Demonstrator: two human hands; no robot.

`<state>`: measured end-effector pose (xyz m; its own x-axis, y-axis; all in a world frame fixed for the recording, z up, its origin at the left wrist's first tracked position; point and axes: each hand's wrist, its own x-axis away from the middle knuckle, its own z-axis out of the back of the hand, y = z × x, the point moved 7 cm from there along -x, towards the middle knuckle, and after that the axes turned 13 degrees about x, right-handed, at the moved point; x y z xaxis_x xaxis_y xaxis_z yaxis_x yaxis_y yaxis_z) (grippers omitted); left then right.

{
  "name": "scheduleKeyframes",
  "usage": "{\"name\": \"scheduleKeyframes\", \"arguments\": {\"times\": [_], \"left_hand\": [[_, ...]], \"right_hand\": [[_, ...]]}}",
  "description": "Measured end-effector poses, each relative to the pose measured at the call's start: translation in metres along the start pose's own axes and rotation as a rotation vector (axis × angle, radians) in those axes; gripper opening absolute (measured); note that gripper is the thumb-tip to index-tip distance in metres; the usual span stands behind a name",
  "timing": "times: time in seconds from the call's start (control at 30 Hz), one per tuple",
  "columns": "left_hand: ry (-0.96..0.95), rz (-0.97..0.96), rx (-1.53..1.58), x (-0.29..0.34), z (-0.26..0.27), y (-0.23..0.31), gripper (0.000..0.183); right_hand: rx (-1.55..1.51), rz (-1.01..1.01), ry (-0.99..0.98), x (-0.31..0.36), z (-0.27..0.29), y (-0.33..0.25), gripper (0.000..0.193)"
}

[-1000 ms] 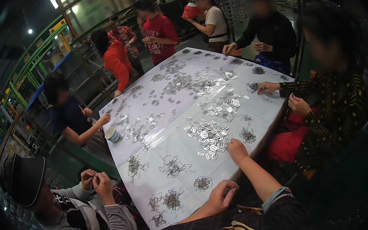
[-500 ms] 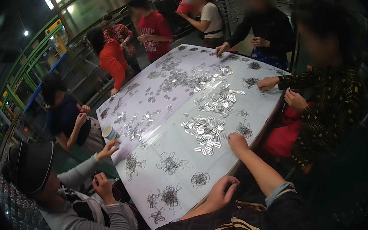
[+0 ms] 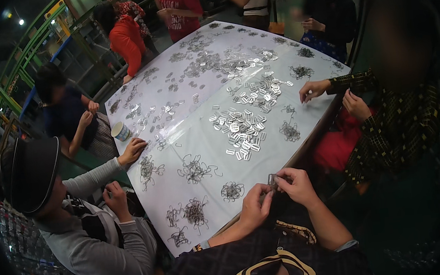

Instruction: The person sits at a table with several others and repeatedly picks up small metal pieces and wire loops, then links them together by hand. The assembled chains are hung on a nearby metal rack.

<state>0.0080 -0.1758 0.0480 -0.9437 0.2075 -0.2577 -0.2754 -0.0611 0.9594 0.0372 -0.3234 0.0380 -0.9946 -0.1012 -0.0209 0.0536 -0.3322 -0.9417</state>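
Close in front of my body, at the table's near edge, both hands meet. A small flat metal buckle [image 3: 271, 179] with slots is upright between their fingertips. My right hand [image 3: 299, 187] pinches it from the right. My left hand [image 3: 255, 207] has thumb and fingers closed at its other side; anything else inside those fingers is hidden. Beyond my hands lies a pile of similar shiny buckles [image 3: 243, 130]. Nearest to my left hand on the table is a tangled heap of thin bent wire pieces [image 3: 232, 191].
Several people stand around the pale table [image 3: 178, 141]. A person in grey rests a hand [image 3: 132, 150] on it beside a paper cup [image 3: 120, 131]. Another person's hand [image 3: 313, 90] reaches in from the right. More wire heaps [image 3: 194, 212] lie at the near left.
My right hand has come back from the buckle pile with a buckle and joined my left hand. The view has shifted. At the left, the grey-sleeved person's hand has lowered onto the table.
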Motion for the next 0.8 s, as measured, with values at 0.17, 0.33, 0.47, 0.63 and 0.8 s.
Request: {"name": "scheduleKeyframes", "arguments": {"times": [0.17, 0.33, 0.47, 0.63, 0.8], "left_hand": [[-0.007, -0.017, -0.078, 0.001, 0.001, -0.003, 0.011], [-0.06, 0.023, -0.164, 0.002, -0.001, -0.007, 0.012], [-0.129, 0.017, -0.169, 0.0, 0.003, -0.013, 0.012], [-0.061, -0.091, -0.33, -0.023, 0.051, -0.037, 0.013], [-0.13, -0.146, -1.037, -0.047, 0.114, -0.084, 0.014]], "right_hand": [[0.13, 0.069, 0.102, 0.009, 0.005, -0.018, 0.013], [0.227, 0.158, 0.14, 0.014, 0.001, -0.029, 0.011], [0.292, 0.207, 0.174, 0.019, 0.002, -0.037, 0.009], [0.282, 0.184, 0.219, 0.025, 0.008, -0.032, 0.008], [0.277, 0.157, 0.224, 0.027, 0.014, -0.019, 0.008]]}}
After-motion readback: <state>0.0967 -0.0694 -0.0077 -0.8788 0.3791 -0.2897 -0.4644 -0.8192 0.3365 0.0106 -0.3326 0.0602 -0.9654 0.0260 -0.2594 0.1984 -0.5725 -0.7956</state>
